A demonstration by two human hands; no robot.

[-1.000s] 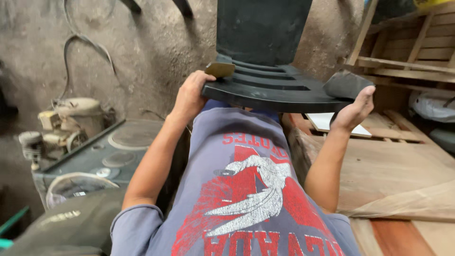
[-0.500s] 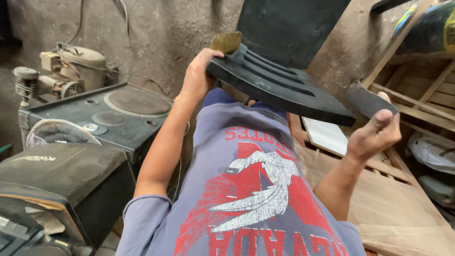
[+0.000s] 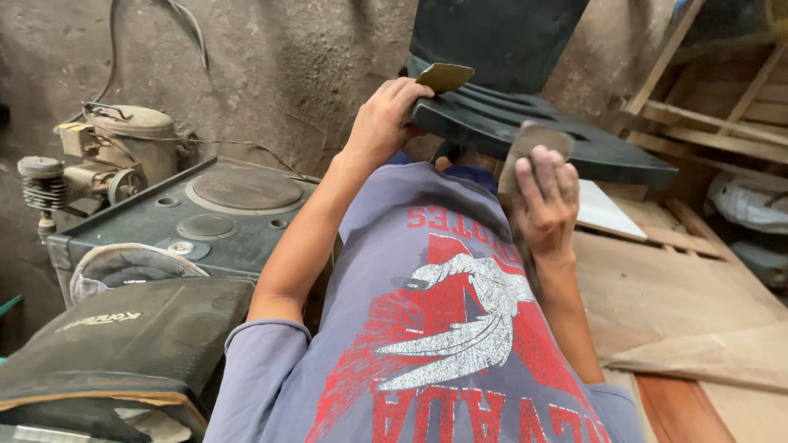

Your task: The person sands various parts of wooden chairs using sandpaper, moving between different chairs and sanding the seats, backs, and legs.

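Observation:
A dark ribbed panel (image 3: 574,139), shaped like a chair seat with a tall back, rests over my lap and tilts down to the right. My left hand (image 3: 382,123) grips its left edge, with a small tan piece of sandpaper (image 3: 443,76) sticking out beside the fingers. My right hand (image 3: 543,201) is raised in front of the panel's near edge and holds a worn grey sanding pad (image 3: 529,148) against it. My grey shirt with a red and white print fills the lower middle of the view.
A dark metal machine top (image 3: 222,209) with round plates stands at left, with a small compressor (image 3: 107,160) behind it and a speaker-like box (image 3: 123,344) in front. Wooden boards (image 3: 673,287) and frames lie at right. A rough wall is behind.
My right hand let go of the panel's right end and came in to the near edge with the pad. The panel tilted further and the view shifted right.

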